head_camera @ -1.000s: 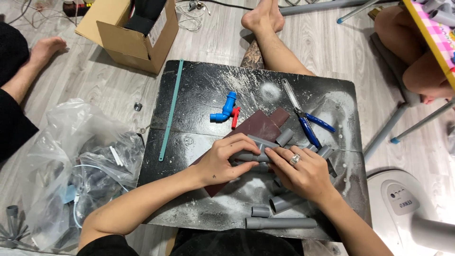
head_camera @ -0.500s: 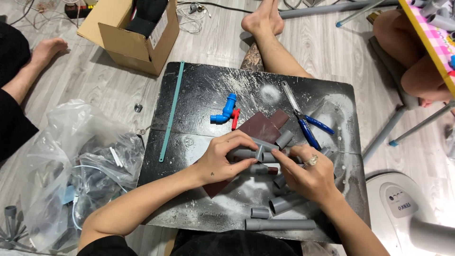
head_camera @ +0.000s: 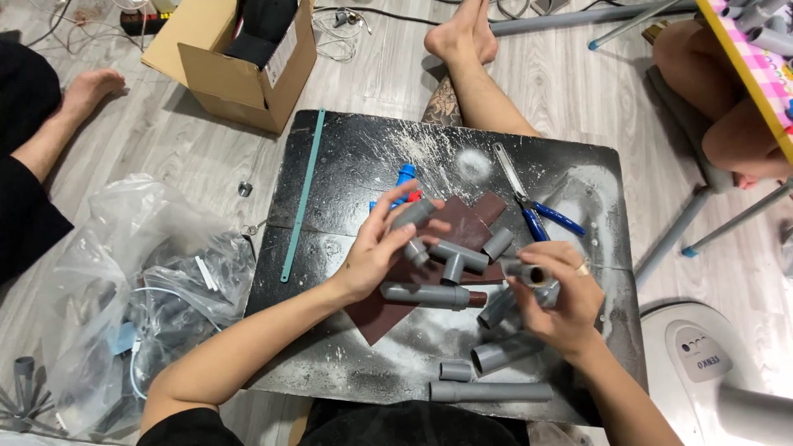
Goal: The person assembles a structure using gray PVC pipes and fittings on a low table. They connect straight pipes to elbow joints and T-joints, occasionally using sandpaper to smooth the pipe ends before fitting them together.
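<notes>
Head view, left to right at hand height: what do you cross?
Clear plastic bag → green strip → left hand holding a grey pipe fitting → grey tee fitting → right hand holding a short grey pipe → white appliance.

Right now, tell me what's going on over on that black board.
A person sitting on the floor is handling grey pipe pieces over a black board. The left hand holds a short grey fitting at its fingertips, raised above a grey tee assembly lying on brown sheets. The right hand grips another grey pipe piece, its open end facing up. More loose pipe sections, blue-handled pliers and a green strip lie on the board.
</notes>
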